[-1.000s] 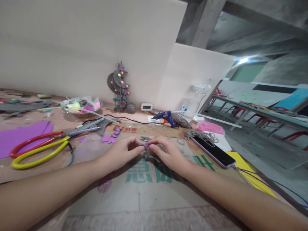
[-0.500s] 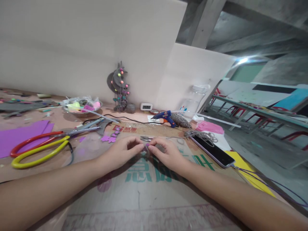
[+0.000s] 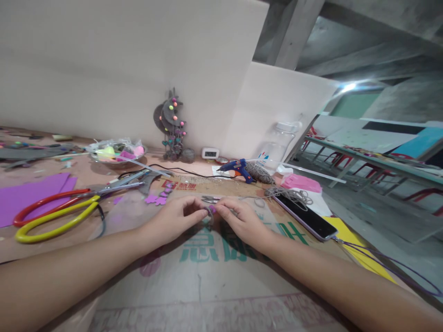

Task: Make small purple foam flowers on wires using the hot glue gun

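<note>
My left hand (image 3: 173, 219) and my right hand (image 3: 242, 220) meet fingertip to fingertip over a flattened cardboard sheet (image 3: 207, 272). Both pinch a tiny purple piece (image 3: 212, 210), which seems to sit on a thin grey wire; most of it is hidden by my fingers. Small metal snips (image 3: 208, 199) lie just beyond my fingertips. A few purple foam cut-outs (image 3: 156, 199) lie to the left of my left hand.
Large scissors with red and yellow handles (image 3: 65, 208) lie at left beside purple foam sheets (image 3: 29, 193). A blue glue gun (image 3: 238, 168), a phone (image 3: 306, 216), grey cord (image 3: 290, 193), a bowl of pompoms (image 3: 117, 152) and a hanging ornament (image 3: 172, 124) stand farther back.
My fingers have shifted slightly on the purple piece; both hands stay in the same place. Nothing else has moved.
</note>
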`<action>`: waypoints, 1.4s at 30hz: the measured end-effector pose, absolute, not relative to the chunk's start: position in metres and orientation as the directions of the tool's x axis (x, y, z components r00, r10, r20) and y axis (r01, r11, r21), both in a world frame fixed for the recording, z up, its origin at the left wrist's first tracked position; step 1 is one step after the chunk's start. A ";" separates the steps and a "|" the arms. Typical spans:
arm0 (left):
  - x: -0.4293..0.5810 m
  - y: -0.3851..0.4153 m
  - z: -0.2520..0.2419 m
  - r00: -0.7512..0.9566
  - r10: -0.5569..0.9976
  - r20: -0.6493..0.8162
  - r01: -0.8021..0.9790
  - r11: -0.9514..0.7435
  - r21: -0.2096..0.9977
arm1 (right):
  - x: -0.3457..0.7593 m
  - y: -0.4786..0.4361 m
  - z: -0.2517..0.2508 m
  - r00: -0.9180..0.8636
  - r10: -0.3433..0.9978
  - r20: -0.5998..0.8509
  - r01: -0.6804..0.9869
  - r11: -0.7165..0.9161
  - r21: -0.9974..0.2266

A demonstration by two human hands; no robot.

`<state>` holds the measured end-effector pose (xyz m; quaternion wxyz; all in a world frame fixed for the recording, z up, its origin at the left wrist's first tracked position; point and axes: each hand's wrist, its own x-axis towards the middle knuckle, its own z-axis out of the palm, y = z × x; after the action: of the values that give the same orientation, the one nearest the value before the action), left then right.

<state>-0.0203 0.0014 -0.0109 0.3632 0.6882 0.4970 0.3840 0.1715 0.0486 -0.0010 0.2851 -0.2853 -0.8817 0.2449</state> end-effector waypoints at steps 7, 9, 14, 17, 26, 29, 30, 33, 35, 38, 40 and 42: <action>-0.020 0.002 -0.013 0.202 0.966 0.159 0.358 -0.224 0.906 | 0.188 0.079 0.007 -0.473 0.754 0.457 0.518 0.657 -0.548; -0.020 0.002 -0.013 0.199 0.968 0.150 0.355 -0.214 0.910 | 0.199 0.095 0.009 -0.387 0.769 0.509 0.574 0.633 -0.519; -0.020 0.004 -0.015 0.190 0.971 0.142 0.335 -0.200 0.921 | 0.225 0.133 0.008 -0.301 0.783 0.544 0.678 0.577 -0.456; -0.020 0.004 -0.018 0.191 0.970 0.148 0.328 -0.205 0.922 | 0.234 0.147 0.003 -0.272 0.801 0.533 0.699 0.545 -0.463; -0.021 0.004 -0.017 0.192 0.971 0.144 0.320 -0.201 0.926 | 0.224 0.201 0.000 -0.310 0.867 0.390 0.762 0.472 -0.443; -0.021 0.003 -0.014 0.200 0.969 0.147 0.329 -0.207 0.921 | 0.217 0.215 0.000 -0.300 0.899 0.318 0.800 0.419 -0.430; -0.022 0.002 -0.013 0.203 0.968 0.147 0.330 -0.209 0.921 | 0.215 0.217 0.000 -0.289 0.907 0.305 0.813 0.401 -0.422; -0.022 0.001 -0.011 0.208 0.969 0.135 0.323 -0.198 0.925 | 0.211 0.218 0.001 -0.258 0.916 0.307 0.836 0.371 -0.405; -0.022 0.001 -0.011 0.209 0.970 0.127 0.311 -0.189 0.931 | 0.210 0.215 0.005 -0.252 0.915 0.314 0.838 0.369 -0.402; -0.021 0.001 -0.011 0.208 0.971 0.121 0.297 -0.180 0.938 | 0.211 0.210 0.014 -0.256 0.918 0.302 0.838 0.367 -0.405; -0.021 0.001 -0.011 0.202 0.972 0.118 0.307 -0.177 0.935 | 0.213 0.205 0.020 -0.255 0.921 0.294 0.835 0.363 -0.414; -0.021 0.002 -0.011 0.194 0.973 0.122 0.316 -0.180 0.931 | 0.214 0.196 0.024 -0.254 0.924 0.285 0.827 0.360 -0.431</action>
<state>-0.0207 0.0017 -0.0108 0.4096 0.6551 0.4921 0.4011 0.2137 0.1964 0.0244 0.2498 -0.5572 -0.7860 0.0969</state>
